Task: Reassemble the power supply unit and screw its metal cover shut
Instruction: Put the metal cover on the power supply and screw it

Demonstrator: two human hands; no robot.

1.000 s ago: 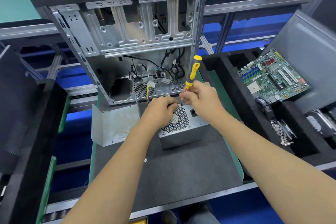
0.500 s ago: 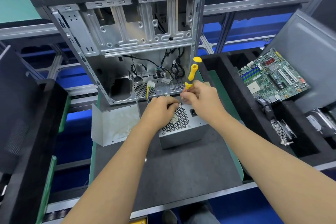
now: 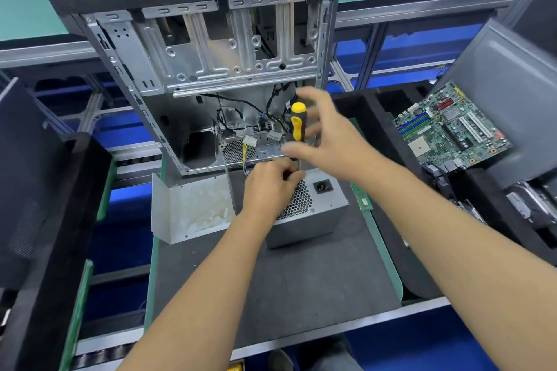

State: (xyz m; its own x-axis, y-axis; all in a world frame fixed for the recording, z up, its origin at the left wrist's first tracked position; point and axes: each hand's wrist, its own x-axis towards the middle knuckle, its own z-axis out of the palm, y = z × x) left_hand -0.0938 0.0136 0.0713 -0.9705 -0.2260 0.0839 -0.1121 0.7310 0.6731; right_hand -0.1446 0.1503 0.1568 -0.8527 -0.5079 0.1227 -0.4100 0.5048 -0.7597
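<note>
A: Where is the power supply unit (image 3: 304, 208) seen?

B: It is set on the dark mat (image 3: 271, 280) of the tabletop, just in front of the open computer case (image 3: 211, 63), with its vented face and power socket turned upward.

A: And the hands?

B: The left hand (image 3: 268, 187) is laid on the top edge of the unit beside the grille, fingers curled; the lower end of the screwdriver (image 3: 297, 125) seems to be steadied there, though what is pinched cannot be told. The right hand (image 3: 322, 141) is blurred, with fingers spread loosely around the yellow-and-black handle, which is held upright; whether the handle is actually touched cannot be told.

A: What else is shown?

B: A bent metal cover (image 3: 193, 208) is stood on the mat, just left of the unit. A green motherboard (image 3: 452, 126) is propped at a tilt in a black foam tray (image 3: 391, 135) to the right.
</note>
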